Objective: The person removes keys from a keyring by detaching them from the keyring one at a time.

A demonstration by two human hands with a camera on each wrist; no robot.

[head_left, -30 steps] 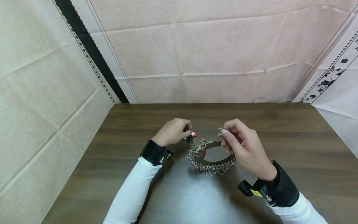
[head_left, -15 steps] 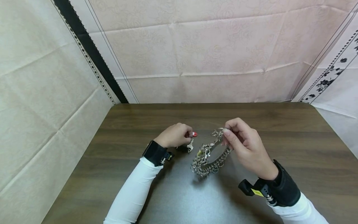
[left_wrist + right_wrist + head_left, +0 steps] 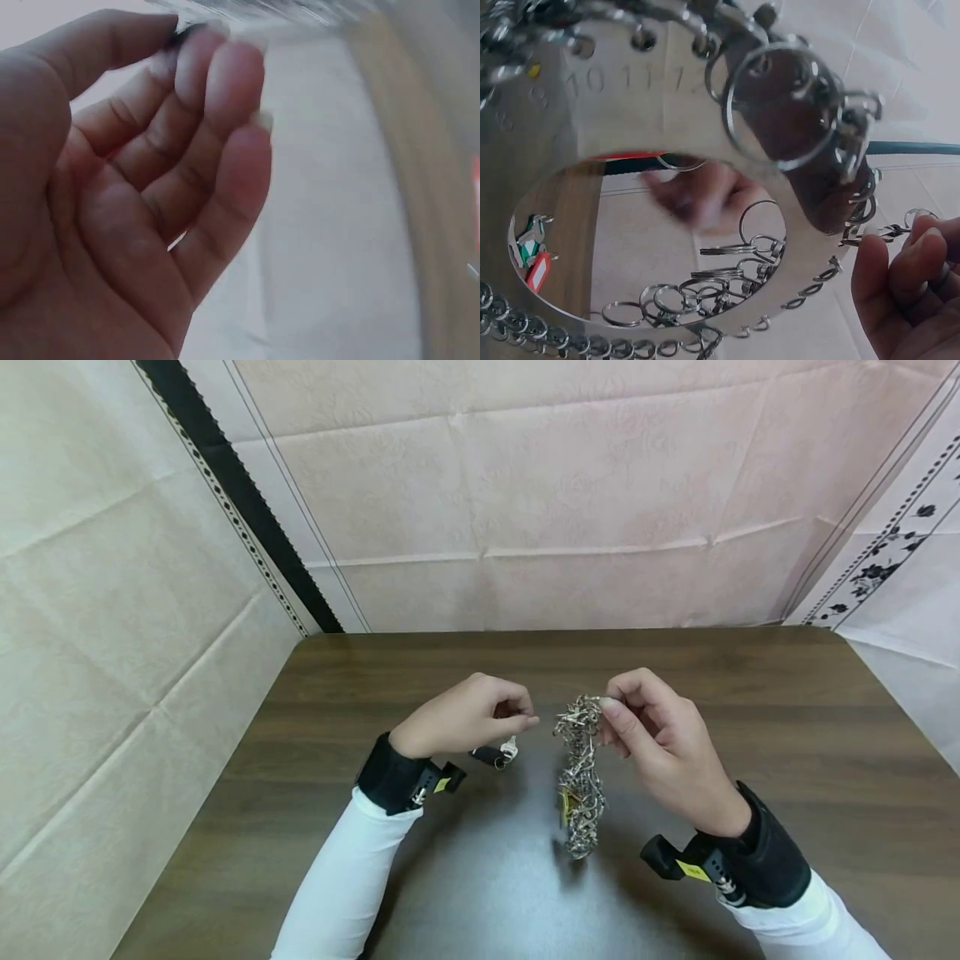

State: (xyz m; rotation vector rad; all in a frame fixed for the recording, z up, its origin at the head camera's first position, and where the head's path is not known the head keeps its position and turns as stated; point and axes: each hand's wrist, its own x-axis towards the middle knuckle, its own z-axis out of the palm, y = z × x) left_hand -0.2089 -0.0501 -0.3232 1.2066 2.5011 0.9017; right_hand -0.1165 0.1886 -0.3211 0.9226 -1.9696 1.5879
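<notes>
A large flat metal key ring (image 3: 581,777), stamped with numbers and fringed with clips and small split rings, hangs edge-on in the head view. My right hand (image 3: 667,752) pinches a clip at its upper edge; the right wrist view shows thumb and fingertips (image 3: 871,255) at that clip. Left of the ring, my left hand (image 3: 472,714) hovers with loosely bent fingers, the thumb tip close to the index. Nothing shows held in it. Below that hand lie a silver key (image 3: 510,747) and a black fob (image 3: 486,755) on the table.
Through the ring's opening, the right wrist view shows a red tag (image 3: 538,271) and a green tag (image 3: 532,246) on the table. The wooden table (image 3: 420,893) ends at a pale cloth (image 3: 600,527) behind. Another cloth (image 3: 135,593) hangs at the left.
The key ring has swung from lying tilted to hanging upright and edge-on under my right hand. My left hand has lifted from the key and fob and shifted right.
</notes>
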